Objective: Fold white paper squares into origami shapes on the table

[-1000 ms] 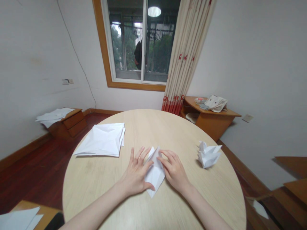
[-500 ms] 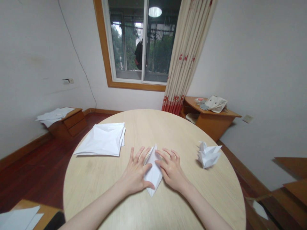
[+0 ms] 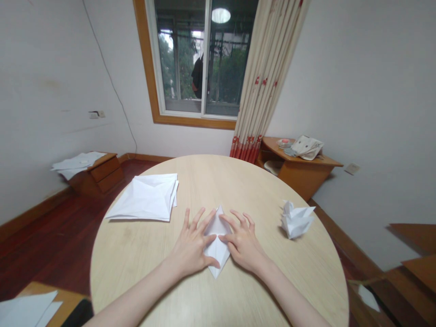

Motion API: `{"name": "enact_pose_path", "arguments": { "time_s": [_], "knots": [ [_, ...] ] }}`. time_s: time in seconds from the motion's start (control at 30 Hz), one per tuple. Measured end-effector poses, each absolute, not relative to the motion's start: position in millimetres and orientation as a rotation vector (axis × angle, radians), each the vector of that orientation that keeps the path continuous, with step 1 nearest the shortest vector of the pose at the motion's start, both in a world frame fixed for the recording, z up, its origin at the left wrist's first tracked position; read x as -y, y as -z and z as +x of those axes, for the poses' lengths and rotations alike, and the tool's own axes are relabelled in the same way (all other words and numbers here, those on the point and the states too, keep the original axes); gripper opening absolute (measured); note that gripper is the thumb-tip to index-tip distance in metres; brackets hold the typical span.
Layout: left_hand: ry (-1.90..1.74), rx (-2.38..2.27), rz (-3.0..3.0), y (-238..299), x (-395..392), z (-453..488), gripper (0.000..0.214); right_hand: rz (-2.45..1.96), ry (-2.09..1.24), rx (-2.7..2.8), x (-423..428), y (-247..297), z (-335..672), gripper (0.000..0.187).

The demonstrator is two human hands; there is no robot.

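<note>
A white sheet of paper folded into a long diamond [image 3: 217, 250] lies on the table, one point facing me and the other facing the window. My left hand [image 3: 193, 247] rests along its left side, fingers spread, with thumb and index finger pressing on the paper. On the right edge lies my right hand [image 3: 242, 243], fingers also apart; its thumb and index fingertip touch the paper near the middle and upper part. Neither hand grips the paper; both press it from above. Creases run across the diamond, partly covered by my fingers.
The round wooden table [image 3: 272, 281] carries a stack of creased white paper [image 3: 146, 197] at left and folded paper pieces [image 3: 296, 220] at right. Beyond it stand a corner cabinet [image 3: 299, 177] and a low drawer unit [image 3: 107, 172]. More white sheets [image 3: 25, 309] lie at lower left.
My right thumb has shifted slightly left across the paper, and the upper part of the diamond looks a little more spread. The stack and folded pieces have stayed put.
</note>
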State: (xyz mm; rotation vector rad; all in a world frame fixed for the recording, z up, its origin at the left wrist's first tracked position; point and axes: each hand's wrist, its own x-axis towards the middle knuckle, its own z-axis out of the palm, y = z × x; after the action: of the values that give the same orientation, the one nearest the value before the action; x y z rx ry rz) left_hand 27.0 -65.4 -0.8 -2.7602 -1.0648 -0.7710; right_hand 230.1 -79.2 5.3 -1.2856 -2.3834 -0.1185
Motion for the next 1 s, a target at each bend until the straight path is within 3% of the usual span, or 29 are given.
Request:
{"name": "enact_pose_path", "arguments": {
  "time_s": [1.0],
  "knots": [
    [0.657,1.117,-2.539,1.5,68.0,28.9,0.073,-1.41,0.245,2.359,81.7,-7.9,235.3,0.018]
  ]
}}
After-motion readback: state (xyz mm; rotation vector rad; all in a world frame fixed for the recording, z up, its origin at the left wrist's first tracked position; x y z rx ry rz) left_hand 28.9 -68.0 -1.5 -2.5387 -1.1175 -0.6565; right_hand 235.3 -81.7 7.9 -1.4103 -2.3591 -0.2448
